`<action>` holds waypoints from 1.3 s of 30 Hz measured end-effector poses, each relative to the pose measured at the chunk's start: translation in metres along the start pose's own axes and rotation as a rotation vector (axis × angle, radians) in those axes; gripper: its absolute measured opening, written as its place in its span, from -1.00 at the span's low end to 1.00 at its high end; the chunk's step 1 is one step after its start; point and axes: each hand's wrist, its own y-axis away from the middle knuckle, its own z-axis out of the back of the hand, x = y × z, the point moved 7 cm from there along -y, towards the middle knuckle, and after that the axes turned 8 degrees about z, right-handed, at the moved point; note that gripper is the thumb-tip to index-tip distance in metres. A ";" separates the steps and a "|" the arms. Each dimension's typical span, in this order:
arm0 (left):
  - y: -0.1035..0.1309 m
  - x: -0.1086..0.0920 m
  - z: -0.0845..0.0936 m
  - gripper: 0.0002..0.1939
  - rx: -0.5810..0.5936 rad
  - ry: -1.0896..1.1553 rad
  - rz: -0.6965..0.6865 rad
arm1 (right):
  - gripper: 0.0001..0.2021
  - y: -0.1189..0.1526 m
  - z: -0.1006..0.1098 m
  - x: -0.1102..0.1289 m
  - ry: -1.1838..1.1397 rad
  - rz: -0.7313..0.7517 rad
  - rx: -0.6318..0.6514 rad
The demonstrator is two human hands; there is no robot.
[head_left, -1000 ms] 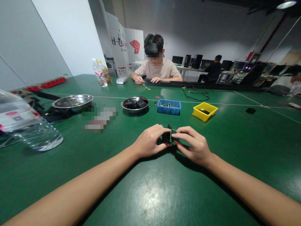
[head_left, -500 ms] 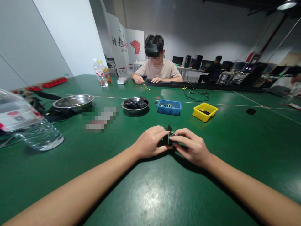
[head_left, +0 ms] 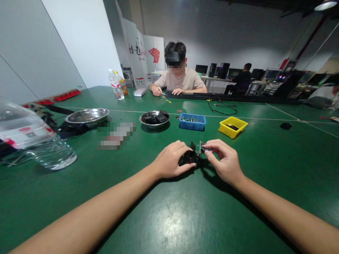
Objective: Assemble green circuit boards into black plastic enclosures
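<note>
My left hand (head_left: 172, 159) is closed around a small black plastic housing (head_left: 191, 155), whose open side faces right and whose flap stands up at the top. In the fingertips of my right hand (head_left: 225, 158) is a small circuit board (head_left: 201, 146), seen nearly edge-on, with parts on its face. A narrow gap separates the board from the housing, just above the green table (head_left: 169, 211). Beyond my hands stand a blue bin (head_left: 192, 126) holding small circuit boards and a yellow bin (head_left: 230, 133) with dark pieces in it.
A steel bowl (head_left: 154, 126) with black plastic parts stands left of the blue bin. Farther left are a steel dish (head_left: 88, 121) and a large water bottle (head_left: 50, 148). Black cables (head_left: 225, 110) lie at the back, where another person (head_left: 180, 79) sits working.
My right hand has drawn the circuit board to the right, out of the black housing, and turned it edge-on. My left hand keeps holding the housing in nearly the same place.
</note>
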 end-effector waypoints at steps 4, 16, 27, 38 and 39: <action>0.001 0.003 0.000 -0.66 0.052 0.124 0.049 | -0.86 0.005 0.009 -0.057 -0.272 -0.403 -0.206; 0.004 -0.001 -0.011 -0.70 0.243 0.142 -0.039 | -0.82 0.016 0.007 -0.113 -0.743 -0.792 -0.315; -0.008 0.056 0.007 -0.72 -0.050 0.040 0.243 | -0.86 0.016 0.007 -0.117 -0.814 -0.867 -0.363; -0.049 0.113 -0.016 -0.33 -0.020 -0.171 0.460 | -0.82 0.012 0.003 -0.099 -0.862 -1.004 -0.463; -0.054 0.117 -0.018 -0.32 -0.008 -0.185 0.476 | -0.83 0.012 0.002 -0.099 -0.859 -1.002 -0.460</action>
